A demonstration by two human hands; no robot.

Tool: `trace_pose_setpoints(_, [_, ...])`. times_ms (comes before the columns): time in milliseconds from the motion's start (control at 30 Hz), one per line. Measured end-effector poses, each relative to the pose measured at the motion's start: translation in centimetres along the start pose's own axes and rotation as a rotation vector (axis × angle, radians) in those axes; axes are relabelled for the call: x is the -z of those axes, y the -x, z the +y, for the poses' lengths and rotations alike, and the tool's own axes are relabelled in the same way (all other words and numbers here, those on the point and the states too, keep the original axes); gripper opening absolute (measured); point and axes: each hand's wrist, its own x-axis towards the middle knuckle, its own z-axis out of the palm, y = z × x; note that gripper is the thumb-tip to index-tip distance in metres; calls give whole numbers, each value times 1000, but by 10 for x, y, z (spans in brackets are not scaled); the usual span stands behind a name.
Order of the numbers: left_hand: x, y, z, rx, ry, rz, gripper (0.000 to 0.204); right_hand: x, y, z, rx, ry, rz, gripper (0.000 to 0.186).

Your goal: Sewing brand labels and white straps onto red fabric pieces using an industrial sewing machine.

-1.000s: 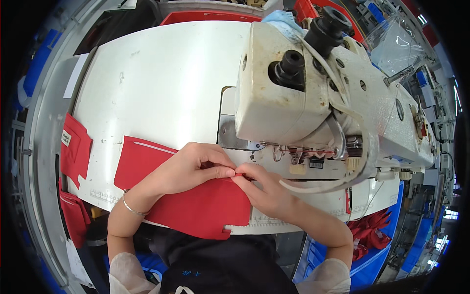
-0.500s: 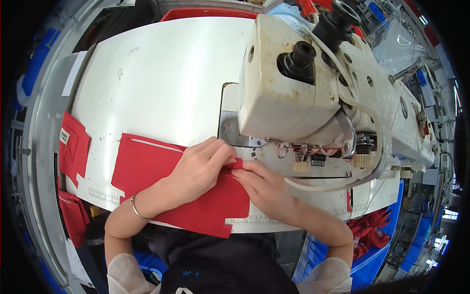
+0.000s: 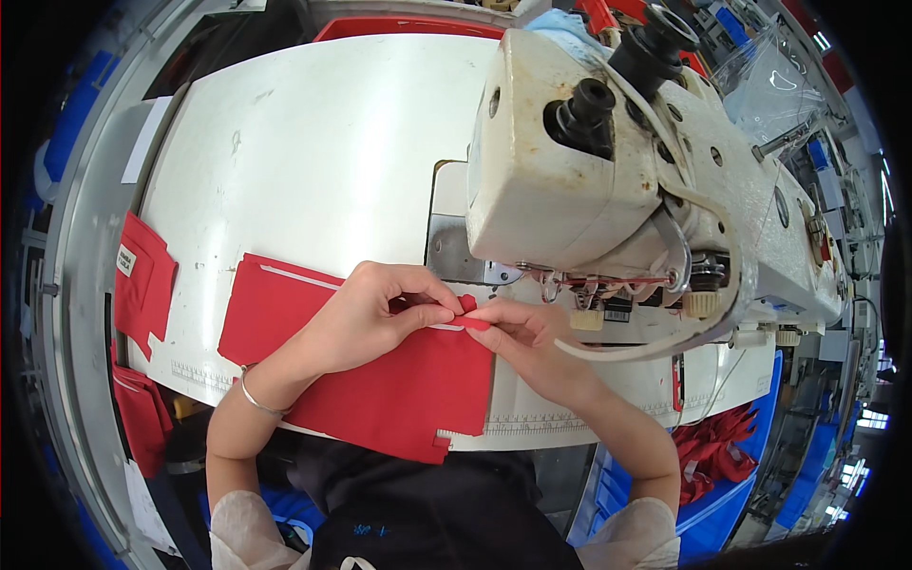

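My left hand (image 3: 366, 318) and right hand (image 3: 537, 351) both pinch the edge of the red fabric (image 3: 399, 389), which lies on the worktop (image 3: 313, 142), left of the sewing machine (image 3: 560, 190) and nearer me. Uneven tension between my pinches could crease or twist that edge; its layers are partly hidden, so I can't tell whether they align.

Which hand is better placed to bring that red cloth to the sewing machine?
Right hand, probably: it pinches the red cloth nearer the sewing machine, while the left hand pinches it farther left.
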Motion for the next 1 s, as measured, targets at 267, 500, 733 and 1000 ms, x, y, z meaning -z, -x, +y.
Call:
trace_pose_setpoints(267, [-8, 2, 3, -292, -273, 58, 12, -2, -2, 5, 47, -39, 39, 19])
trace_pose_setpoints(500, [-18, -1, -11, -186, -96, 151, 6, -4, 4, -3, -23, -127, 108, 14])
trace_pose_setpoints(733, [8, -27, -13, -130, -25, -50, 6, -15, 13, 2, 224, 225, 275, 31])
trace_pose_setpoints(1000, [-1, -21, 32, -25, -194, -125, 10, 5, 7, 6, 1303, 1589, 85, 30])
